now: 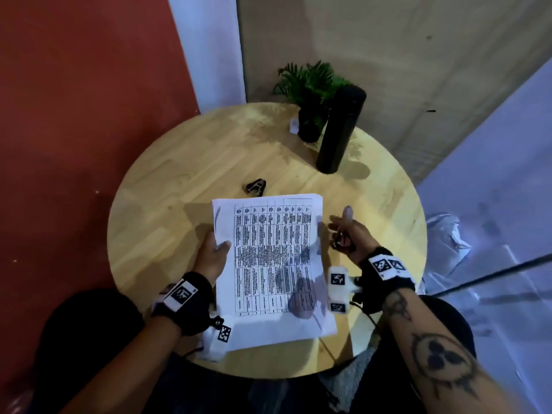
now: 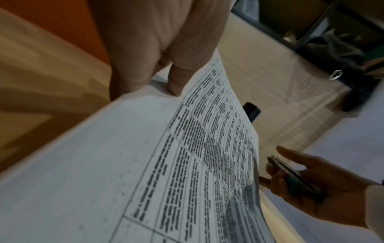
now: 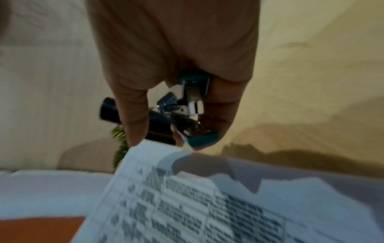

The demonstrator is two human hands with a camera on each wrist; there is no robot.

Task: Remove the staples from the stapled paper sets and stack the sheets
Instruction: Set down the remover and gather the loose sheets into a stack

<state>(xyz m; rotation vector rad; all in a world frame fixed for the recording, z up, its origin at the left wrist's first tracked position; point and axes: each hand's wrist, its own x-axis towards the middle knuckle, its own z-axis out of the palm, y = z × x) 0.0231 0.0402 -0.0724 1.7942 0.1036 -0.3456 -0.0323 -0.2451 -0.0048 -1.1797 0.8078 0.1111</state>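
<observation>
The printed paper set (image 1: 270, 258) lies at the centre of the round wooden bench (image 1: 167, 180), with its near edge over plain white sheets (image 1: 277, 331) beneath it. The left hand (image 1: 213, 253) grips the left edge of the set, thumb on top and fingers under the margin, so that side is raised off the bench. The right hand (image 1: 348, 234) is just beside the right edge of the set and is closed around a teal-and-metal staple remover (image 3: 188, 105), with the index finger extended. The remover's jaws are apart from the paper. No staple can be made out in any view (motion blur is heavy in both wrist views).

A second, black staple remover (image 1: 256, 187) lies on the bench just beyond the far edge of the set. A tall black cylinder (image 1: 340, 130) and a small potted plant (image 1: 310, 94) stand at the far side, well apart from the work.

Probable step: bringing the tool to the stapled corner.

Hazards from this state:
- Tearing. If the jaws bite the paper rather than pass under the staple crown, the corner is likely to rip.
- Slippage. The set is held along one edge only; a pull on the staple may drag or rotate the sheets.
- Mixed sheets. The raised set overlaps the sheets beneath, so lowering it askew would leave an uneven stack.
- Loose staple. A freed staple may drop among the sheets.
</observation>
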